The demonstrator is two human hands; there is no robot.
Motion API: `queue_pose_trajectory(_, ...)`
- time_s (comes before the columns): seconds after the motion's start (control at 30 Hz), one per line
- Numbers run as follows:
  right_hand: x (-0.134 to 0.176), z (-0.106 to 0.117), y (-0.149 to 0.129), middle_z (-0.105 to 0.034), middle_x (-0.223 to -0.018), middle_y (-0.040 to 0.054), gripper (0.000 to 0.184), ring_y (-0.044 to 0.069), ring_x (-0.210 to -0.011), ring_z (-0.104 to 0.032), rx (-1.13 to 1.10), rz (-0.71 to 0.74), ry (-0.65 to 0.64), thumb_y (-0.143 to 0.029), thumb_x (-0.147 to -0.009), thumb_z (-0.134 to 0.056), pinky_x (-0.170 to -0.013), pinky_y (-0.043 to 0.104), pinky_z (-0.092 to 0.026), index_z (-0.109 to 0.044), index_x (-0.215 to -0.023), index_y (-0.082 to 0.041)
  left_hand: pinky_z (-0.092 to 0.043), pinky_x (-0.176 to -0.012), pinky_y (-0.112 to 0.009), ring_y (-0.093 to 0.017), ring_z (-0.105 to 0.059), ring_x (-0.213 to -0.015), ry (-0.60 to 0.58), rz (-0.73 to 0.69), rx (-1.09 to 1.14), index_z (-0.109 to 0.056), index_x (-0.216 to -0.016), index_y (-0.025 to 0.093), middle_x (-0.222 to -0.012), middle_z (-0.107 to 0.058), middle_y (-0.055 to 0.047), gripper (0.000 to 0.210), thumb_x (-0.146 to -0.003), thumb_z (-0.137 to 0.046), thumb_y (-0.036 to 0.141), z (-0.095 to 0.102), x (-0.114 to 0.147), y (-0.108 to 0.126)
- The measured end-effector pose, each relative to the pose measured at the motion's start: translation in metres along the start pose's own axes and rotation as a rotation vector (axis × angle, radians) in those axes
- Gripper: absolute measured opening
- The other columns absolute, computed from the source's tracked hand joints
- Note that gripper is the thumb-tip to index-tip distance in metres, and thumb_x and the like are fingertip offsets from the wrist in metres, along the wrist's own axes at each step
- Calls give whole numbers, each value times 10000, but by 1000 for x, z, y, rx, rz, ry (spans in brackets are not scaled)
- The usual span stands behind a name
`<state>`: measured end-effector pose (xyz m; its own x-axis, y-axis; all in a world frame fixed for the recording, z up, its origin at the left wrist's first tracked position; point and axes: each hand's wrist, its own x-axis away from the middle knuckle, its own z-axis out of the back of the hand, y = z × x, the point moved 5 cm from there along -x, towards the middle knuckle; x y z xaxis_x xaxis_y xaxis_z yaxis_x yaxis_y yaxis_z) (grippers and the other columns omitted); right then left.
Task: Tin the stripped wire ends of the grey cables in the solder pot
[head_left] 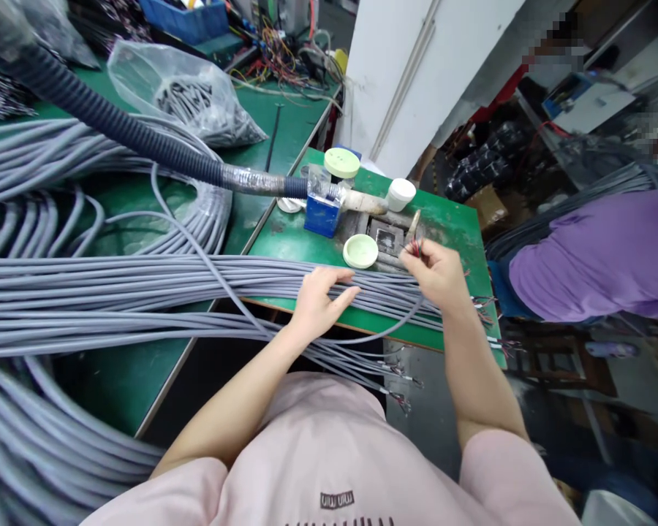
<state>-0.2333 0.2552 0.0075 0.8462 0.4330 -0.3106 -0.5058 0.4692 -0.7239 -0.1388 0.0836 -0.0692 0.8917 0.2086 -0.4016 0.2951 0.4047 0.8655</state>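
My right hand [437, 272] pinches the end of a grey cable [400, 325], whose thin coloured wires [415, 248] poke out past the fingertips. That end is beside a small square metal pot [388, 239] set in a grimy surround. My left hand [319, 301] rests over a row of grey cables [263, 272], fingers apart, thumb and forefinger spread; no cable is visibly gripped in it. Between the hands and the pot lies a shallow pale-green dish [360, 251]. Several cable ends with bare coloured wires [483, 310] stick out past the right edge of the green bench [455, 219].
A dark corrugated hose [159, 150] crosses to a blue block [322, 217] near the pot. Behind stand a pale-green-topped container [342, 162] and a white cup [401, 193]. Coiled cables [27, 157] fill the left; a plastic bag [186, 95] lies behind. A person in purple [597, 256] is at right.
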Motion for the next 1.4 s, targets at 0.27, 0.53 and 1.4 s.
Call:
queue_pose_trajectory(0.27, -65, -64, 18, -590, -874, 88, 142, 196, -788, -545, 710, 137, -456, -183, -839, -534, -684, 299, -363, -649, -776, -129, -324, -970, -402, -244, -544, -1096, -85, -60, -353, -609, -1121, 185, -1137, -662, -80, 314, -891, -590, 398, 1, 7, -31)
queue_pose_trajectory(0.53, -67, -99, 25, -628, -985, 125, 241, 238, -892, -586, 950, 120, -618, -179, -873, -477, -641, 302, -361, -704, -940, -132, -301, -988, -401, -241, -529, -1113, -103, -78, -348, -594, -1143, 187, -1154, -653, -83, 322, -901, -573, 399, 1, 7, -31)
queue_pose_trajectory(1.4, -83, -32, 111, -630, -1048, 173, 267, 282, -894, -587, 1070, -124, -421, -218, -881, -478, -730, 340, -418, -693, -997, -110, -316, -1009, -436, -271, -502, -1169, -245, -49, -344, -572, -1192, 202, -1242, -616, -88, 353, -899, -566, 399, 8, -1, -26)
